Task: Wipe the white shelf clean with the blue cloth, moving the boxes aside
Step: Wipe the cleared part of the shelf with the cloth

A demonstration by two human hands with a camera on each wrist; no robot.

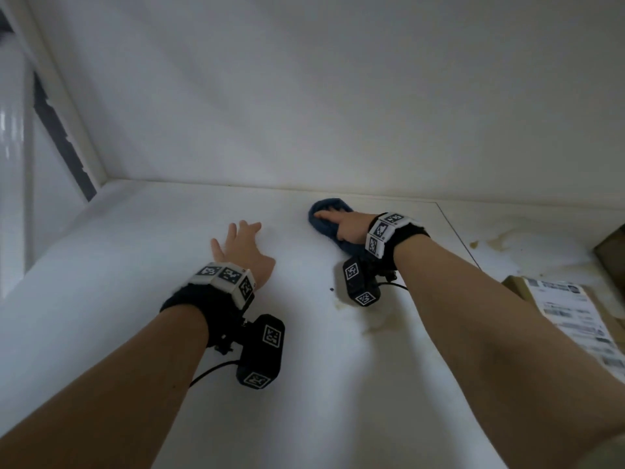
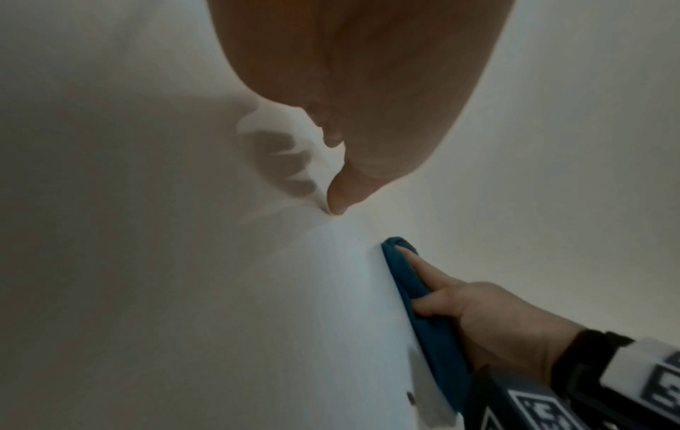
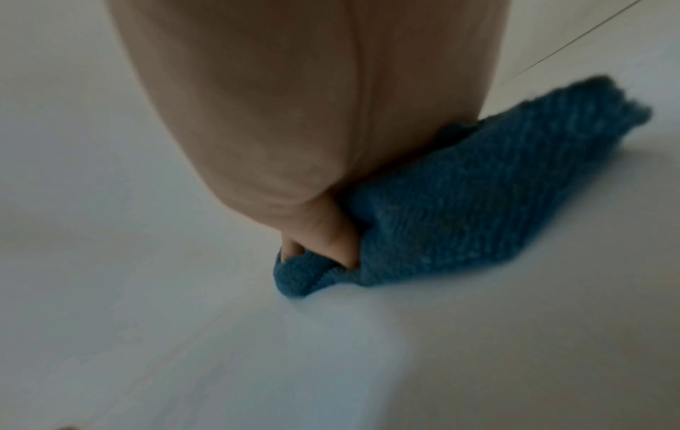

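White shelf [image 1: 135, 333]: landmark for every entry below.

My left hand [image 1: 241, 247]: left of shelf centre, fingers spread straight, palm flat on the surface, holding nothing.

Blue cloth [image 1: 324, 214]: right of that hand, near the shelf's back edge, bunched into a strip whose long axis runs from back-left toward front-right.

My right hand [image 1: 345, 225]: on top of the cloth, fingers bent round the folds, forefinger lying along the strip. This is the nearer hand, already on it.

Yellowish stains [image 1: 378, 321]: on the shelf, nearer me than the cloth; more at the right end [image 1: 497, 240].

Boxes [image 1: 571, 316]: far right of the shelf, labelled, partly out of frame.

My judgement: the next stroke should pull toward me, onto the stains.

Stains and boxes appear in the head view only. The right wrist view alone shows my fingers [image 3: 331, 241] tucked into the fold.
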